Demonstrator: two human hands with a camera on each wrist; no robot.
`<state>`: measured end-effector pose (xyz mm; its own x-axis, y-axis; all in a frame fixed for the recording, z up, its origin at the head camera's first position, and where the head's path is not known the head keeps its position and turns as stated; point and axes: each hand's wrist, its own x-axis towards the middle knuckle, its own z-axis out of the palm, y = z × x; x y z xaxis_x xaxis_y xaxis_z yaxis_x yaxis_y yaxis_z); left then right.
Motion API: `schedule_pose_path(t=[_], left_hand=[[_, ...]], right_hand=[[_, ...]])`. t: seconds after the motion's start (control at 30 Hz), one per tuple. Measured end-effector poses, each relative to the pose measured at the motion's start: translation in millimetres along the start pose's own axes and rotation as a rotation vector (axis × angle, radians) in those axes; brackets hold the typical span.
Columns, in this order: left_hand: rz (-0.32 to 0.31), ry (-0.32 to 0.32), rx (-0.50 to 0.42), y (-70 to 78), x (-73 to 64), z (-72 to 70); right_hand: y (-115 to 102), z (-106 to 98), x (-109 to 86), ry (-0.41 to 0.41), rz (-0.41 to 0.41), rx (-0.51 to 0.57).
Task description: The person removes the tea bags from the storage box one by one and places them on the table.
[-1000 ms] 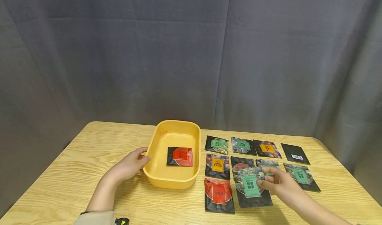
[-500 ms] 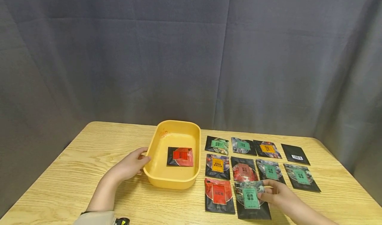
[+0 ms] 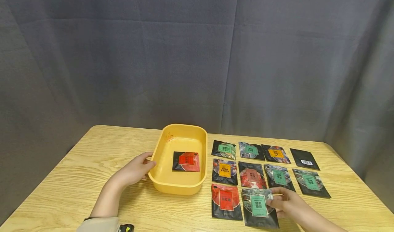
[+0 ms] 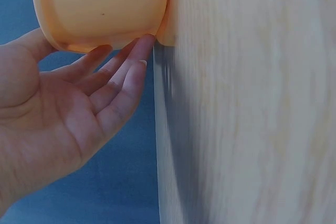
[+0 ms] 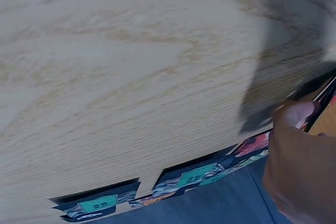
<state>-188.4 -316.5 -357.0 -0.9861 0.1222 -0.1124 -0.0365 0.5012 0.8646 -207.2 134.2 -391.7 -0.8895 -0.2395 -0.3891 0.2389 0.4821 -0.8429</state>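
Note:
My left hand (image 3: 136, 168) holds the left side of a yellow plastic tub (image 3: 176, 187), thumb at the rim and fingers against the outer wall, as the left wrist view shows of the tub (image 4: 105, 9). Inside the tub lies a red and black tea sachet (image 3: 186, 162). My right hand (image 3: 287, 203) pinches the right edge of a dark tea sachet with a green label (image 3: 259, 208), at the front of the sachet group. In the right wrist view this hand (image 5: 299, 156) partly hides the sachet, which looks tilted above the tabletop.
Several tea sachets lie flat in rough rows right of the tub, among them a red one (image 3: 226, 203), an orange-labelled one (image 3: 224, 171) and a plain black one with a barcode (image 3: 304, 158). A dark curtain (image 3: 197, 61) hangs behind the wooden table (image 3: 101, 150).
My right hand has brought the green-labelled sachet down and nearer to me, uncovering the pink-labelled and green-labelled sachets behind it. The left hand and tub have stayed in place.

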Motion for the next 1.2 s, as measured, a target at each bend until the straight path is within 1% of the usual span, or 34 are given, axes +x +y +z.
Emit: schedule_pose_path(t=[0.13, 0.23, 0.37, 0.53, 0.67, 0.77, 0.97, 1.2], left_hand=[[0.003, -0.003, -0.003, -0.5, -0.6, -0.4], [0.0, -0.003, -0.005, -1.1, -1.2, -0.6], [-0.006, -0.002, -0.009, -1.4, -1.6, -0.7], [-0.009, 0.003, -0.006, -0.9, -1.4, -0.4], [0.001, 0.002, -0.004, -0.7, -0.9, 0.1], [0.007, 0.002, -0.009, -0.5, -0.7, 0.4], [0.001, 0.006, -0.009, -0.1, -0.5, 0.9], [0.005, 0.006, -0.01, -0.1, 0.0, 0.9]], right_hand=[[1, -1, 0.2, -0.027, -0.018, 0.041], [1, -1, -0.4, -0.044, -0.027, 0.019], [2, 0, -0.9, -0.008, -0.023, -0.046], [5, -2, -0.1, 0.036, -0.053, -0.106], [5, -3, -1.3, 0.063, -0.093, -0.149], [3, -2, -3.6, 0.086, -0.135, -0.158], [-5, 5, -6.5, 0.164, -0.177, -0.176], [-12, 10, -12.2, 0.17, -0.215, -0.173]])
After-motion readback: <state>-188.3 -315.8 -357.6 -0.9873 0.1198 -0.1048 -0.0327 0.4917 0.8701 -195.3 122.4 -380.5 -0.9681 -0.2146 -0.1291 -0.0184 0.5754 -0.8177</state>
